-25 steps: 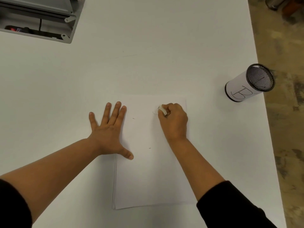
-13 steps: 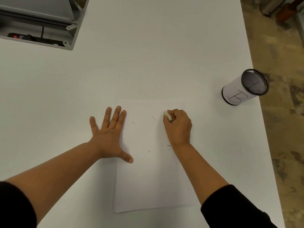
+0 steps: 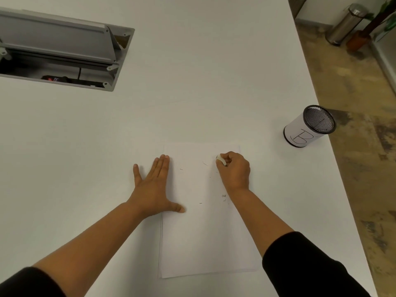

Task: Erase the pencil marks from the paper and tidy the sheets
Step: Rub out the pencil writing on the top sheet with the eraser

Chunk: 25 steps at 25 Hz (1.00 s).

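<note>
A small stack of white sheets (image 3: 203, 236) lies on the white table in front of me. My left hand (image 3: 153, 188) presses flat, fingers spread, on the stack's left edge, thumb on the paper. My right hand (image 3: 234, 170) is closed around a white eraser (image 3: 221, 160) whose tip touches the top sheet near its upper right. A short pencil stroke (image 3: 205, 163) shows just left of the eraser. Small dark crumbs or marks (image 3: 224, 196) lie beside my right wrist.
A black mesh pen cup (image 3: 308, 127) wrapped in paper marked "B" stands at the table's right edge. An open grey cable hatch (image 3: 64, 50) is set into the table at far left. The floor to the right holds a metal bin (image 3: 345, 23).
My right hand has shifted the eraser rightward across the top sheet, uncovering a short pencil stroke. Crumbs have appeared beside the wrist. My left hand has stayed pressed on the paper.
</note>
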{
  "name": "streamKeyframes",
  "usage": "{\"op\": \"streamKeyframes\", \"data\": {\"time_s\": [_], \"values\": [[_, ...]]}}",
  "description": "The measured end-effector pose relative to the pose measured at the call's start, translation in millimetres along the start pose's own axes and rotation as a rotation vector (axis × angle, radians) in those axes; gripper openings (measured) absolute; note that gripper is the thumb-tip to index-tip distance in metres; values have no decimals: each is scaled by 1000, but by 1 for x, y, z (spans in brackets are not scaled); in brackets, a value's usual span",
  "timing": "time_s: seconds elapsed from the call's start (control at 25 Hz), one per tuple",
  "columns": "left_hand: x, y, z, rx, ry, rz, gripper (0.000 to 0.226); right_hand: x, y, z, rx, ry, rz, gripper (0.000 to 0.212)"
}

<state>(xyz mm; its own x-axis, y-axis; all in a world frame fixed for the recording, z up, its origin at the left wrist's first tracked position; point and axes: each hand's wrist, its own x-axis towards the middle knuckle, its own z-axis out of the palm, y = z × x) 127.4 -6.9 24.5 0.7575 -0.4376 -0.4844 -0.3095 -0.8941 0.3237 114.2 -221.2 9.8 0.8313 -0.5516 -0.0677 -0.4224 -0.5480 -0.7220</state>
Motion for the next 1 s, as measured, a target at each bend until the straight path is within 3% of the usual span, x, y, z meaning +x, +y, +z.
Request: {"op": "streamKeyframes", "data": {"time_s": [0.2, 0.36, 0.52, 0.68, 0.8, 1.0], "values": [[0, -6, -7, -216, 251, 59, 89, -3, -2, 2, 10, 39, 19, 4], [1, -10, -7, -118, 220, 140, 71, -5, -3, 1, 21, 43, 21, 2], [-2, -8, -8, 46, 154, 124, 74, -13, -13, -1, 70, 70, 36, 6], [-8, 0, -6, 208, 81, 60, 93, -56, -22, 14, 57, -6, -206, 9], [-9, 6, -3, 243, 28, 0, 110, -88, -21, 31, -45, -146, -317, 13], [-10, 11, -1, 258, 2, -38, 118, -85, -25, 42, -133, -103, -341, 17]]}}
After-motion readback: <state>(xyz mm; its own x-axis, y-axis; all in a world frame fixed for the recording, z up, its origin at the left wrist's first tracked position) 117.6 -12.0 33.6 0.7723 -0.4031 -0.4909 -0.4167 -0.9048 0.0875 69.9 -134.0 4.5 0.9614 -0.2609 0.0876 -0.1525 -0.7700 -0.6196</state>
